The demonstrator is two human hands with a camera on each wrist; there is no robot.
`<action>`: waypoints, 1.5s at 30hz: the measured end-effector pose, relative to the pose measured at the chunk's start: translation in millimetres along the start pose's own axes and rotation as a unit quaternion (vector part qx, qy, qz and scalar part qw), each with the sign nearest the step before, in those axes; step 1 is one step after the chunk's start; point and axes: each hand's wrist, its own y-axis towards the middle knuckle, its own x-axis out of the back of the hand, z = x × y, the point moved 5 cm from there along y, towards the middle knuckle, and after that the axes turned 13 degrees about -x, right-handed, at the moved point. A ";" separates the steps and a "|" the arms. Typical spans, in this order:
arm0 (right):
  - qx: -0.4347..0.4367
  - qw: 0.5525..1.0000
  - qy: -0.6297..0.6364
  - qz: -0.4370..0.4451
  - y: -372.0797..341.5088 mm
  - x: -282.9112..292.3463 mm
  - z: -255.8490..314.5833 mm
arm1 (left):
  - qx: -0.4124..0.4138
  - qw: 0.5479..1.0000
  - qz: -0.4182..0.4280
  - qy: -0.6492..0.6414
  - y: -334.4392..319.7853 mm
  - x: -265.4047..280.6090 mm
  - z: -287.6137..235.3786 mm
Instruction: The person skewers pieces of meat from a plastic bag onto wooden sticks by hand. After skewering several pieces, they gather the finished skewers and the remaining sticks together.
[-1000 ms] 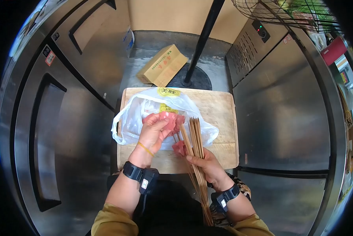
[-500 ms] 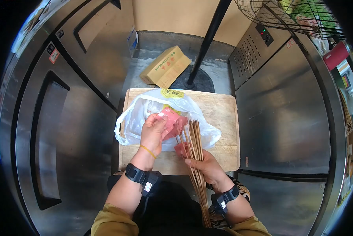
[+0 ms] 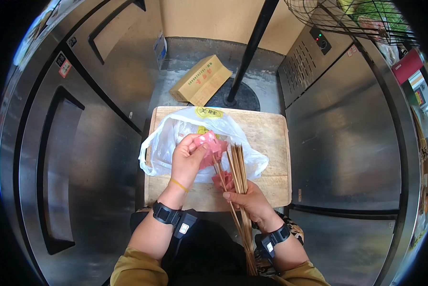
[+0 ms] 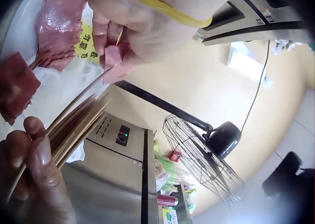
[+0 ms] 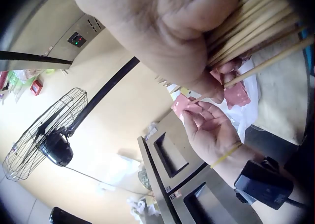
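commercial-looking kitchen: steel fridges (image 3: 343, 143) both sides, wooden board (image 3: 269, 138), raw meat (image 3: 208, 140), skewers (image 3: 240, 169).

Meat (image 3: 206, 139) is left of bundled skewers (image 3: 238, 167) (box (image 3: 201, 81) behind board (image 3: 272, 140)).

Support surface: a pale wooden board (image 3: 266, 138) with rounded corners, a seam crossing its nearer part. On it lies one white plastic bag (image 3: 233, 131), crumpled and bearing yellow printed marks, covering the left and middle portions; a loop of it laps over the board's left edge. Wood is exposed along the right side. Beyond the far edge, the grey floor (image 3: 271, 90) carries a printed cardboard box (image 3: 202, 81) and, just beside it (contact cannot be confirmed), a round black base (image 3: 245, 97).
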 end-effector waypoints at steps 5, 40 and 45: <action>0.016 1.000 0.007 0.000 0.8 -0.2 -0.1 | -0.024 0.999 0.012 0.030 0.1 1.4 0.0; 0.020 1.000 -0.013 -0.012 -4.9 2.9 5.1 | 0.194 0.976 0.039 -0.095 -14.9 -3.5 23.2; 0.024 1.000 0.009 -0.005 -2.3 3.3 2.4 | 0.119 0.991 -0.016 -0.061 -10.5 -5.3 17.5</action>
